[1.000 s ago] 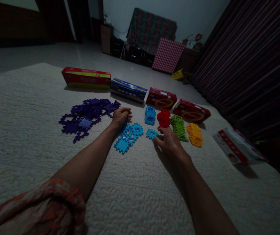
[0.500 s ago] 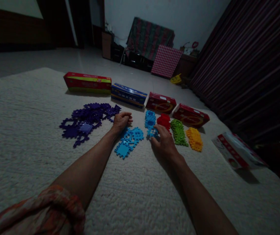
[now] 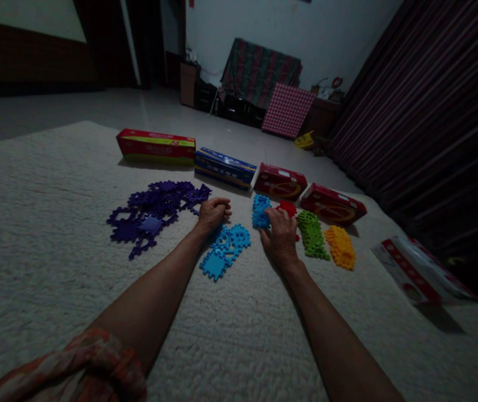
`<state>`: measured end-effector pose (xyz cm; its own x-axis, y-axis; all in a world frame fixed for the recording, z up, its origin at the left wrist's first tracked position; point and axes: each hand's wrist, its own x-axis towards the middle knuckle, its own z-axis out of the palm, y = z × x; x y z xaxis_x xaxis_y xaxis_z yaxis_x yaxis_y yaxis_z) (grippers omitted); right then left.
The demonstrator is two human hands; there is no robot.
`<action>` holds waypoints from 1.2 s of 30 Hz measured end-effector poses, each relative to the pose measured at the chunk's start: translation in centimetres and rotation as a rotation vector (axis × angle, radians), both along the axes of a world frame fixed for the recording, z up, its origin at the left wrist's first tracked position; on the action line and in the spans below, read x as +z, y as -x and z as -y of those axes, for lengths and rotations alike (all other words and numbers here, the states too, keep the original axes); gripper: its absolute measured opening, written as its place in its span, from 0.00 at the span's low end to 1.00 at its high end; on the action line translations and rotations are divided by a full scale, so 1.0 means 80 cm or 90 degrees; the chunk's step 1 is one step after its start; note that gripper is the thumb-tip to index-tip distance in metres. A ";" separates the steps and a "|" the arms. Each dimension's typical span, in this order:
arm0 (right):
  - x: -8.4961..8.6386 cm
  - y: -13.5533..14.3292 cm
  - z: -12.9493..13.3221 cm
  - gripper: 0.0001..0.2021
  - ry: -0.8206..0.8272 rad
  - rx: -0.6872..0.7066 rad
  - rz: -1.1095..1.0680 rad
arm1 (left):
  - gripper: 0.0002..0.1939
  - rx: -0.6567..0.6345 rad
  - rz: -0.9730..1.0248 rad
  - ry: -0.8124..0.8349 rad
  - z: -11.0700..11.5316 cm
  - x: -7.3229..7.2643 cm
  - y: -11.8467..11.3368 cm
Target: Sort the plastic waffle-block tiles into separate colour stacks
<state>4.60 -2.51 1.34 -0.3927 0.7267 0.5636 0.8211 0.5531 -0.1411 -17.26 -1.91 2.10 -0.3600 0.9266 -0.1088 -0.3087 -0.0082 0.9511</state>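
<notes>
Nearest is a patterned orange sleeve [image 3: 92,357] at the left elbow, nearer than the blue stack [image 3: 260,211] and well to its left, over a pale quilted cover [image 3: 222,346]. Loose light-blue toothed pieces [image 3: 215,264] lie on this cover, to the near left of the blue stack. A red-and-white package [image 3: 414,273] lies well to the right of the stack. Also to its right are a yellow stack [image 3: 341,247] and, closer in, a green stack [image 3: 313,234]. The right hand [image 3: 280,237] is at the near right side of the blue stack, thumb and fingers bent and a little apart at its edge; whether they grip a piece I cannot tell. The left hand [image 3: 213,215] lies left of the blue stack, fingers loosely curled together, just beside the loose pieces; its palm is hidden, so I cannot tell if it holds anything. Just right of the blue stack a red stack [image 3: 286,209] is partly covered by the right hand. A heap of purple pieces [image 3: 155,204] spreads well to the left of the blue stack. Beyond the blue stack stand four boxes in a row: two red boxes [image 3: 280,181], a dark-blue box [image 3: 225,168] and a red-and-yellow box [image 3: 155,147]. Far behind it hangs a checked cloth [image 3: 286,110]
</notes>
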 end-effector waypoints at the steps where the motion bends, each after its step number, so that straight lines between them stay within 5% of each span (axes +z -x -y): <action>1: 0.000 0.000 -0.001 0.27 0.000 -0.002 0.001 | 0.11 0.000 -0.002 0.002 -0.001 -0.001 0.000; 10: 0.000 0.000 0.001 0.24 -0.013 0.017 -0.029 | 0.14 0.003 0.026 -0.014 -0.001 -0.004 0.004; 15: 0.006 0.006 0.018 0.17 -0.019 0.185 -0.098 | 0.13 0.033 0.055 -0.010 0.000 0.003 0.005; 21: 0.007 0.018 0.034 0.25 0.083 0.350 -0.065 | 0.13 0.039 0.061 -0.004 0.002 0.008 0.004; 36: 0.003 0.022 0.031 0.22 0.132 0.337 -0.040 | 0.13 0.023 0.056 -0.010 0.002 0.007 0.004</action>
<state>2.87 -5.03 1.62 -0.7032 0.5382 0.4646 0.4266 0.8422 -0.3298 -17.54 -2.08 2.67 -0.3824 0.9152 -0.1273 -0.3903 -0.0351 0.9200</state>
